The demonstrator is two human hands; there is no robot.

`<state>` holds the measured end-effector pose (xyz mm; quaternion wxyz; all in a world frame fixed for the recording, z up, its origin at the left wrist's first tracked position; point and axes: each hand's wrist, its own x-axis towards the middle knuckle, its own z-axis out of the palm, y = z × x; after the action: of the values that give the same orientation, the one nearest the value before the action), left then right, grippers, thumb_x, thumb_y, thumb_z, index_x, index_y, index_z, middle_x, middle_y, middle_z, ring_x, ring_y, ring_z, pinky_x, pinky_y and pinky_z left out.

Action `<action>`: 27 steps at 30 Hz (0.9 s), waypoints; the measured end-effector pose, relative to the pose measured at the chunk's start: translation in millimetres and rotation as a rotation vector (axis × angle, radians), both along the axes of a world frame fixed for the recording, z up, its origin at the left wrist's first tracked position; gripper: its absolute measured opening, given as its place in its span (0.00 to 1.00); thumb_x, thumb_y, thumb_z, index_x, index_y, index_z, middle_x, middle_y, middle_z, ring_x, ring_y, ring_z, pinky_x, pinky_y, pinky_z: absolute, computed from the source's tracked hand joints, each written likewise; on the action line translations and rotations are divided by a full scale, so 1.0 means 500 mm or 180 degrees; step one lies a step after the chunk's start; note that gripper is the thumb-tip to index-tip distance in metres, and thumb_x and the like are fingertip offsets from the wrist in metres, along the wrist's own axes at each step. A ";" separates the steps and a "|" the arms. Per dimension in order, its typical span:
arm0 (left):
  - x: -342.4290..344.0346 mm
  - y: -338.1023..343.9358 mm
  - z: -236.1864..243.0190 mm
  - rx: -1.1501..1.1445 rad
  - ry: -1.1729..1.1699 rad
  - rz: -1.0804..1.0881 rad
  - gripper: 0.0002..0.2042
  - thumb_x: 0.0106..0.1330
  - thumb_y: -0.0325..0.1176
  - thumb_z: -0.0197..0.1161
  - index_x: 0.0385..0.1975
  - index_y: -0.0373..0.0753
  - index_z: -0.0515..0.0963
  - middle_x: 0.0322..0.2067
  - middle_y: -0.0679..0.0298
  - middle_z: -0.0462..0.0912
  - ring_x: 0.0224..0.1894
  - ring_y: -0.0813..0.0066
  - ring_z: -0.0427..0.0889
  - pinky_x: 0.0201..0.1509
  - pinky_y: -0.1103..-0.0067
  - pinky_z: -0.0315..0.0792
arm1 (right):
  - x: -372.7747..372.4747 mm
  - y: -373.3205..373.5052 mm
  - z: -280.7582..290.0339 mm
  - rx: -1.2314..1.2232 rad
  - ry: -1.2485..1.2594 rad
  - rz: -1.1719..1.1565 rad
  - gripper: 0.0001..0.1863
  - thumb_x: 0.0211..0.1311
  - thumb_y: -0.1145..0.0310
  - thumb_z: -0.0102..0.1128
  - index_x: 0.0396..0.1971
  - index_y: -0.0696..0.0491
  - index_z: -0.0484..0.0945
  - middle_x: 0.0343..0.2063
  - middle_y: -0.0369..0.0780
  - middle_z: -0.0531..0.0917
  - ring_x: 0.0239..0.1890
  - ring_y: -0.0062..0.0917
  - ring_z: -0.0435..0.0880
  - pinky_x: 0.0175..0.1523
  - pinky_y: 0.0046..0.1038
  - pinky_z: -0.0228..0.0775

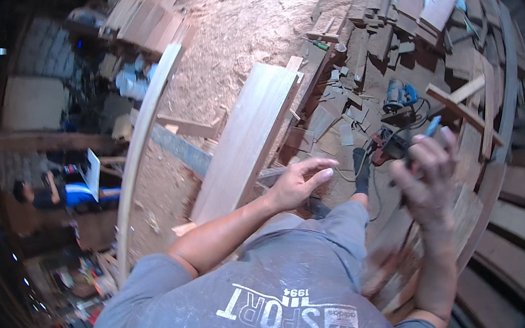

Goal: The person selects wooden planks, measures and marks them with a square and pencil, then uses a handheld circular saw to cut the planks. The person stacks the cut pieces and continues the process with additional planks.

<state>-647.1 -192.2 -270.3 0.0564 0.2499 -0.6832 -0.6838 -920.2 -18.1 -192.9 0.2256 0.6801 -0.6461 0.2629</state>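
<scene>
My left hand [306,186] is held out in front of my body, fingers stretched and thumb apart, with nothing in it. Beside it, to the left, a long pale wooden board [243,135] rests on a support. My right hand [429,168] is raised to the right, its fingers curled and slightly blurred. A narrow light blue object [433,126] sticks up by those fingers; its kind and the grip on it are hard to make out. Beyond that hand, a blue corded power tool [400,96] sits on the floor, and a dark red power tool [386,145] lies nearer my foot.
A long curved wooden beam [142,142] runs along the left. Sawdust [242,11] covers the ground ahead. Wood offcuts [348,109] and stacked planks [418,13] fill the right. A screwdriver with a green handle [320,44] lies farther off. Another person [49,193] is at far left.
</scene>
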 end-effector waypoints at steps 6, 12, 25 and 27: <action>-0.042 0.080 -0.033 0.3651 0.1289 0.0641 0.34 0.89 0.57 0.34 0.72 0.32 0.73 0.68 0.52 0.78 0.64 0.64 0.82 0.68 0.64 0.78 | 0.140 -0.059 -0.097 0.0323 -0.0520 0.1216 0.05 0.61 0.63 0.66 0.37 0.36 0.84 0.53 0.31 0.80 0.68 0.28 0.76 0.81 0.53 0.61; 0.012 0.052 0.003 0.3303 -0.0051 0.1689 0.31 0.84 0.63 0.48 0.60 0.38 0.80 0.43 0.60 0.89 0.44 0.71 0.88 0.50 0.74 0.82 | 0.216 -0.063 -0.147 0.0952 -0.0922 0.1635 0.18 0.60 0.65 0.65 0.50 0.33 0.90 0.58 0.29 0.82 0.70 0.28 0.75 0.82 0.52 0.60; 0.157 -0.073 0.029 -0.2577 -0.1824 0.1250 0.14 0.74 0.37 0.68 0.50 0.34 0.85 0.41 0.46 0.87 0.42 0.43 0.87 0.50 0.57 0.81 | 0.263 -0.120 -0.329 0.1535 -0.3782 0.0749 0.27 0.89 0.50 0.46 0.63 0.56 0.84 0.58 0.48 0.80 0.50 0.32 0.87 0.58 0.34 0.80; 0.158 -0.094 0.038 -0.2550 -0.1640 0.1548 0.13 0.71 0.35 0.72 0.49 0.34 0.87 0.41 0.49 0.88 0.41 0.47 0.89 0.47 0.60 0.82 | 0.260 -0.118 -0.388 0.1494 -0.4085 0.0890 0.29 0.89 0.49 0.44 0.61 0.59 0.84 0.58 0.47 0.81 0.49 0.32 0.87 0.58 0.34 0.80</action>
<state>-567.9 -239.2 -251.3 0.1346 0.5197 -0.8048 -0.2532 -790.0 -77.3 -386.8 -0.3897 0.4979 -0.5979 0.4928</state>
